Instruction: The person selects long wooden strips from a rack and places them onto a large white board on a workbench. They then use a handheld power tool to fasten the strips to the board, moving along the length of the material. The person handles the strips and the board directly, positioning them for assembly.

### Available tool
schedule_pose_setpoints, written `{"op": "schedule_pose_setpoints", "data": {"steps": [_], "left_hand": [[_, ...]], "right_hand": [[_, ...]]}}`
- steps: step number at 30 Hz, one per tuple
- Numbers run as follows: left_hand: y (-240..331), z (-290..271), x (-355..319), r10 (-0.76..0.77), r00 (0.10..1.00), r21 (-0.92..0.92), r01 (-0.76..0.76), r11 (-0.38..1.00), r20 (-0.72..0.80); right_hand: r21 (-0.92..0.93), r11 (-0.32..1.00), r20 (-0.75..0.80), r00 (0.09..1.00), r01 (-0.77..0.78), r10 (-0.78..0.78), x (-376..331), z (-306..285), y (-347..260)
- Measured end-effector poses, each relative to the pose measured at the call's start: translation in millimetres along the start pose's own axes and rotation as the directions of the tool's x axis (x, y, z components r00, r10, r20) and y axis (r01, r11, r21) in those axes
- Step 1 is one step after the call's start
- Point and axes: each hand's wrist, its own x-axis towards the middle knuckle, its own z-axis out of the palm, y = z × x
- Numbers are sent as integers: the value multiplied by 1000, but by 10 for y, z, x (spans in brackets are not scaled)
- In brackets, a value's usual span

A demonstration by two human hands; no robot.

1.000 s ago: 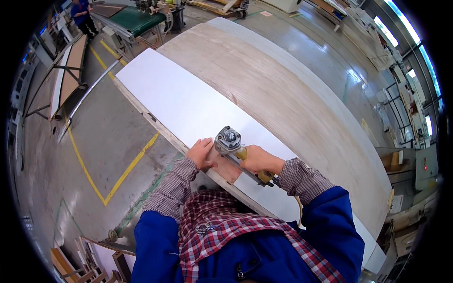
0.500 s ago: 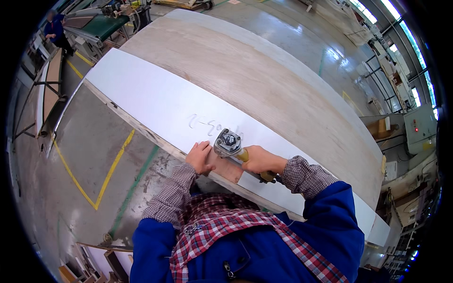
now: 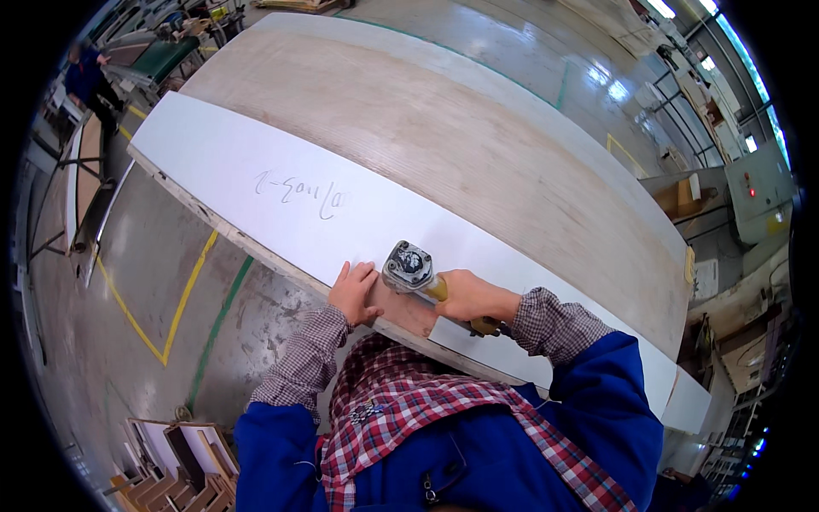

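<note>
My right hand (image 3: 471,296) is wrapped round the yellow handle of a nail gun (image 3: 409,267) with a square grey, bolted head. The gun's head stands over a reddish-brown flat piece of wood (image 3: 401,309) at the near edge of a long white panel (image 3: 230,158). What lies under the head is hidden. Left of the gun, my left hand (image 3: 353,293) lies with fingers spread on the white panel, its thumb apart beside the wood piece. Pencil marks show on the panel, further left.
A broad, worn wooden tabletop (image 3: 409,154) extends beyond the white panel. At the far left a person (image 3: 88,78) in dark blue stands near a green-topped machine (image 3: 166,58). Wood offcuts (image 3: 183,465) lean at lower left; a grey control box (image 3: 757,194) stands at right.
Both hands, the nail gun and the wood piece have shifted right along the white panel, away from the pencil marks, which are now uncovered. The far person has moved an arm.
</note>
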Motion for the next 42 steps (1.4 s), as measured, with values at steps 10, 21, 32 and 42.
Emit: {"op": "schedule_pose_setpoints", "data": {"steps": [10, 21, 32, 42], "left_hand": [[1187, 626, -22, 79, 996, -58, -82, 995, -41], [2370, 1240, 57, 131, 991, 61, -129, 990, -34], [3631, 2003, 117, 192, 981, 60, -192, 980, -8], [4812, 2686, 147, 227, 973, 30, -226, 974, -31]], "right_hand": [[-7, 999, -21, 999, -34, 34, -1036, 49, 832], [-1, 1000, -8, 1000, -20, 20, -2096, 95, 1808], [31, 996, -34, 996, -78, 79, -3267, 169, 2810], [28, 999, -45, 998, -39, 40, -4319, 219, 3764]]}}
